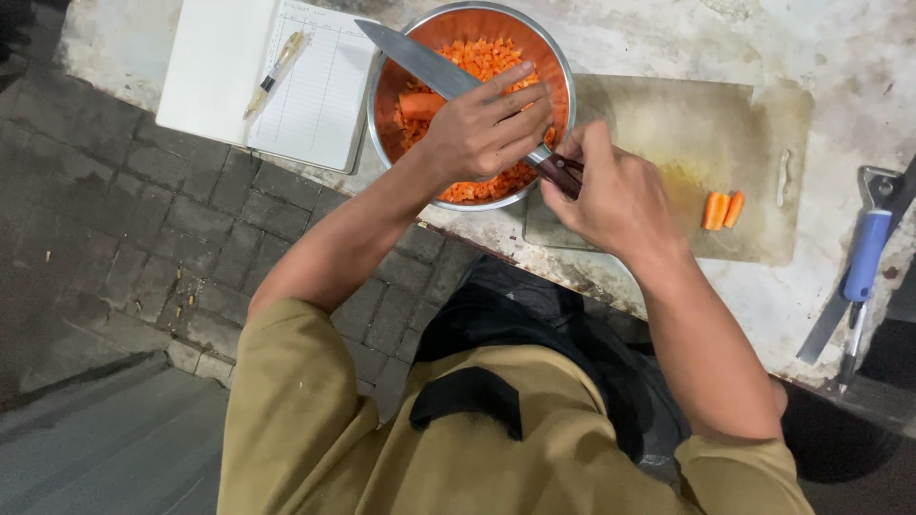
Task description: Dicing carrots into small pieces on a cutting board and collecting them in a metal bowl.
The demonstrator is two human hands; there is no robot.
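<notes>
While the right hand (611,195) closes around the dark wooden handle of one chef's knife (429,69), the blade reaches out over one steel bowl (565,76) full of diced carrot (482,59). One left hand (482,129) lies with its fingers stretched flat across the blade above the bowl, gripping nothing. One larger carrot chunk (420,105) sits in the bowl just under the blade. To the right of the bowl lies one pale cutting board (668,124), with two short carrot pieces (722,210) side by side on it. Further right on the stained desk (840,57) lies one blue-handled peeler (868,253). Left of the bowl lies one open notebook (219,67) with one pen (275,72) resting on it
</notes>
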